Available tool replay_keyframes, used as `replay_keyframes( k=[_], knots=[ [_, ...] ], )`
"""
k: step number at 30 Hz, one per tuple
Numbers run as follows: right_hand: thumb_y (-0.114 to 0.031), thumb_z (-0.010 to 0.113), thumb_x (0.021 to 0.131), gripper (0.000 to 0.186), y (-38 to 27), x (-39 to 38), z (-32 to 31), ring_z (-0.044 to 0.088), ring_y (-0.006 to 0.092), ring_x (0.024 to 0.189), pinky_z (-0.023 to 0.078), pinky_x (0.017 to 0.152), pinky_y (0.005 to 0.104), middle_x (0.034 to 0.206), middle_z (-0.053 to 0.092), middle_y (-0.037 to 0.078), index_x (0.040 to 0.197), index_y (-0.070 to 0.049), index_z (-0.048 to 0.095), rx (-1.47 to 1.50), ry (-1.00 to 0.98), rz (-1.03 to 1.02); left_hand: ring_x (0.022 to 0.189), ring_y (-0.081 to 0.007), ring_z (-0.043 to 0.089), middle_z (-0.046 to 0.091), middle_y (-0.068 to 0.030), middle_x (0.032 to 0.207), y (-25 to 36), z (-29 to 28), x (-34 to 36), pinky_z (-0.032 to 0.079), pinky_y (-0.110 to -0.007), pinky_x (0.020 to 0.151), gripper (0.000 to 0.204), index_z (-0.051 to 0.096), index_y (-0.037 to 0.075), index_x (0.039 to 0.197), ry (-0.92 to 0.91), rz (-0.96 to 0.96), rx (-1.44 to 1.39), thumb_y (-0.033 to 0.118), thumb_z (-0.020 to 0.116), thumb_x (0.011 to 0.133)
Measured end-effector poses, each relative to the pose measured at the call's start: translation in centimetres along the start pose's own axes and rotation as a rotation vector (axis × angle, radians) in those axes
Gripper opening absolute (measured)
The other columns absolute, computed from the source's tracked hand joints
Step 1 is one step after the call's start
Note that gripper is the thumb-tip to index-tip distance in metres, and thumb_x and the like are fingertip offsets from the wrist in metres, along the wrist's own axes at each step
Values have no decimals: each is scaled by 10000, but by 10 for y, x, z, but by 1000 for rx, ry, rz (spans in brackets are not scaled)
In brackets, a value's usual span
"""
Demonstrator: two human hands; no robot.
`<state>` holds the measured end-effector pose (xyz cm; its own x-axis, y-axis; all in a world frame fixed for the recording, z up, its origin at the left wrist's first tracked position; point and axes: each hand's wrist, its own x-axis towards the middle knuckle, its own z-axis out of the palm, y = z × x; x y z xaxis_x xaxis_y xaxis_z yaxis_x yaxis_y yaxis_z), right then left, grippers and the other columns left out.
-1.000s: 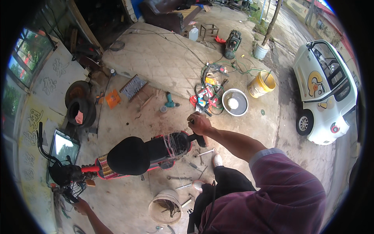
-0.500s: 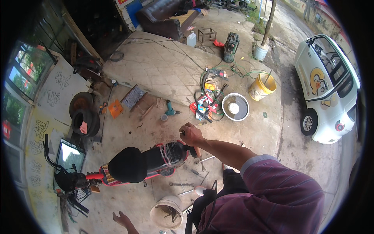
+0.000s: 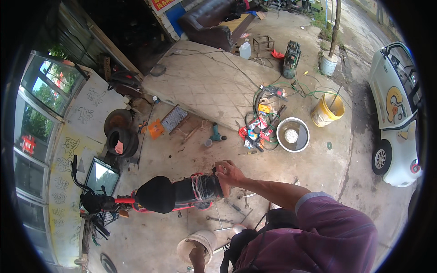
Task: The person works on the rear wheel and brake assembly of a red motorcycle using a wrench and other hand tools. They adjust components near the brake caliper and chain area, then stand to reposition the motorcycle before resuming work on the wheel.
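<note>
A red and black electric bike (image 3: 186,189) stands in front of me, handlebar to the left and tail toward my right. Clear plastic film wraps the back of its black seat (image 3: 155,194). My right hand (image 3: 229,173) is closed at the bike's tail end, just above an orange-brown part (image 3: 224,189); whatever its fingers hold is hidden. At the lower middle, my left hand (image 3: 197,255) reaches into the mouth of a pale bucket (image 3: 209,237). Its fingers are hard to make out against the bucket's inside.
Wrenches (image 3: 219,219) lie on the concrete beside the bike. Beyond it are a teal power drill (image 3: 217,133), a metal basin (image 3: 293,148), a yellow bucket (image 3: 321,119) and a heap of hoses and packets. Tyres (image 3: 129,144) lean at the left wall; a white car (image 3: 393,118) stands at right.
My left hand has gone from open beside the pale bucket to its mouth. My right hand has lowered onto the bike's tail. The whole view has shifted.
</note>
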<state>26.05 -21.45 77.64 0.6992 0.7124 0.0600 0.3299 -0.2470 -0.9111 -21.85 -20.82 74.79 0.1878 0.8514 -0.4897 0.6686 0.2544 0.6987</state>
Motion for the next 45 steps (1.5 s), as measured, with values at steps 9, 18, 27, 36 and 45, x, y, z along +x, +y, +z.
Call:
replay_keyframes(
  k=[9,18,27,36,45],
  knots=[
    [-407,639,811,363,238,-247,-230,632,303,1031,491,894,376,1039,690,143,974,-95,729,-315,-321,830,648,-143,622,670,-78,757,13,61,-24,507,-274,584,166,669,-20,862,-135,-108,-30,138,671,813],
    [-160,655,868,170,305,-504,-345,685,275,717,540,567,353,848,694,156,967,-25,685,84,152,1590,663,-152,634,675,-85,788,34,99,-7,522,-278,584,168,659,-10,911,-229,-105,83,136,665,828],
    [-116,629,851,96,270,-489,-307,626,201,596,476,492,333,702,620,80,856,-21,639,381,120,1516,751,-186,675,681,-101,830,86,127,-13,541,-297,615,173,652,-22,948,-327,-36,100,126,657,859],
    [-390,697,770,411,228,-489,-248,689,238,836,534,775,346,895,721,124,1023,-67,717,-108,-248,1092,808,-254,693,663,-146,921,55,128,30,552,-314,620,262,595,-77,1070,-429,-64,148,99,610,876],
    [-340,694,801,346,163,-472,-217,635,161,660,517,576,330,801,687,82,975,-41,706,182,-286,1377,806,-250,680,658,-135,923,36,92,49,545,-345,623,267,588,-52,1059,-454,-176,166,99,612,840]
  ],
)
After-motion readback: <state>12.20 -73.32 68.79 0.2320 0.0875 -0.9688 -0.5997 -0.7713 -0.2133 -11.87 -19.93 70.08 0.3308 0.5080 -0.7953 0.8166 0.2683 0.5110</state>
